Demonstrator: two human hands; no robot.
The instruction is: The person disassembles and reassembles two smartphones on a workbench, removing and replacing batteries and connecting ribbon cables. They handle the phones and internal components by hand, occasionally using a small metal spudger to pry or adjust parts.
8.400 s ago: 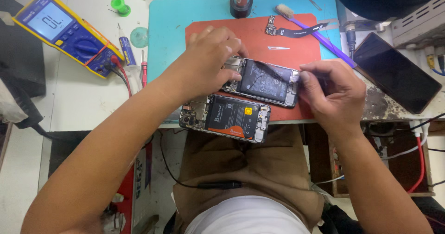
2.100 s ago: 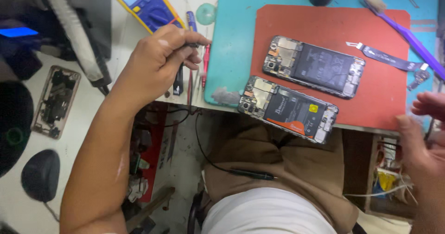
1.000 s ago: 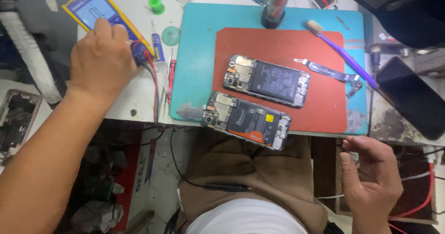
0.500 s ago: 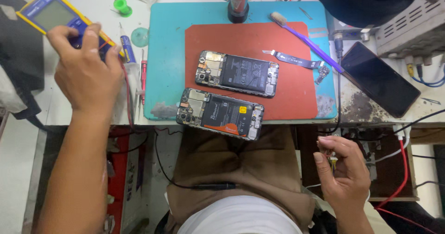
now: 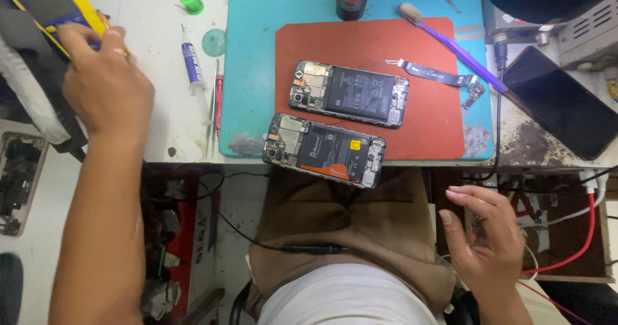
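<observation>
The yellow multimeter lies at the tabletop's far left corner; my left hand rests on it, fingers curled over its dial. My right hand hovers empty, fingers loosely spread, below the tabletop's edge.

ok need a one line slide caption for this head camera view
Left hand on a yellow multimeter, right hand open below the bench; two opened phones on a red mat.

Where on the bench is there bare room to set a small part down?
Bare red mat above the upper opened phone, left of the purple brush. Also white bench between the left hand and the syringe. Crowded along the front edge by the lower phone.
</observation>
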